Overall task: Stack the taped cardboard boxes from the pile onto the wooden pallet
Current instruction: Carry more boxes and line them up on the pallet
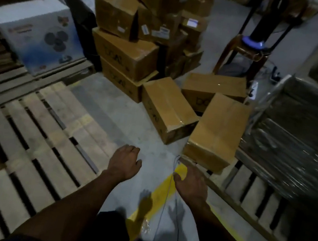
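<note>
head view, and we read it from the left. far out past the left fingers lies the wooden pallet [40,142], its slats bare at this end, which we judge leaves room for the stacking. a white fan box [35,34] sits on its far part. our left hand [124,162] hangs over the grey floor [112,116], fingers loosely curled and holding nothing, a little apart from the pallet's edge. ahead of both sets of fingers rises the pile [139,33] of taped cardboard boxes, leaning and dented. nearer, one fallen box [168,109] lies tilted on the floor ahead of the gap between the hands. our right hand [190,183] is also empty, fingers relaxed and pointing down over a yellow floor line [162,194]. just beyond its fingertips a second box [217,130] rests with one end on another pallet's edge [257,195], so it slopes. we judge this the nearest box to take, both hands being free and low for a two-handed lift. right of the right fingers stand wrapped bundles [301,144].
</note>
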`<state>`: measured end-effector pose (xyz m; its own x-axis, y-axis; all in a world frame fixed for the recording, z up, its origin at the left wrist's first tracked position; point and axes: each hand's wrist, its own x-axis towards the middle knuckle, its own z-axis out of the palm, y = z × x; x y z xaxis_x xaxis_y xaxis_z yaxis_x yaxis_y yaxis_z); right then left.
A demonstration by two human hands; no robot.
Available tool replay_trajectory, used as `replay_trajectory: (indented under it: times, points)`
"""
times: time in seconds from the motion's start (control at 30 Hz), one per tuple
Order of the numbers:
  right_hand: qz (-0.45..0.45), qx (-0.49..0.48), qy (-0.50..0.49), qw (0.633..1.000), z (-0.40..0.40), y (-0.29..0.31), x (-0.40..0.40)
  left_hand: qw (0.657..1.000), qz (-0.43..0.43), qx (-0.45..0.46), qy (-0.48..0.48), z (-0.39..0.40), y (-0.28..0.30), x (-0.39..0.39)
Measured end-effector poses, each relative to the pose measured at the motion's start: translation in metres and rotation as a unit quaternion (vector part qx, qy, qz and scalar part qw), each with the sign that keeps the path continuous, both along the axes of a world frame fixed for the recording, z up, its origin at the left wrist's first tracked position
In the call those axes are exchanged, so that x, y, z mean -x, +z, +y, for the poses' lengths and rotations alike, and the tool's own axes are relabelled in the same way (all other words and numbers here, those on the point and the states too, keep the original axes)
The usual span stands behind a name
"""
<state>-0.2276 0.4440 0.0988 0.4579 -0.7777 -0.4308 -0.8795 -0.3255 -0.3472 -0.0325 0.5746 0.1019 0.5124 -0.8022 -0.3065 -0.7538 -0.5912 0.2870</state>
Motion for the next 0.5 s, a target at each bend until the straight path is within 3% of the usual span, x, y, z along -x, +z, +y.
replay_trajectory:
  times: [0.3,0.5]
  points:
    - [0.024,-0.006,-0.152,0.988,-0.15,-0.02,-0.018,0.996,0.033,-0.015,-0.082,-0.207,-0.035,-0.046]
    - [-0.001,0.026,-0.213,0.977,-0.222,-0.013,-0.025,0.989,0.125,-0.013,-0.071,-0.319,-0.029,-0.056]
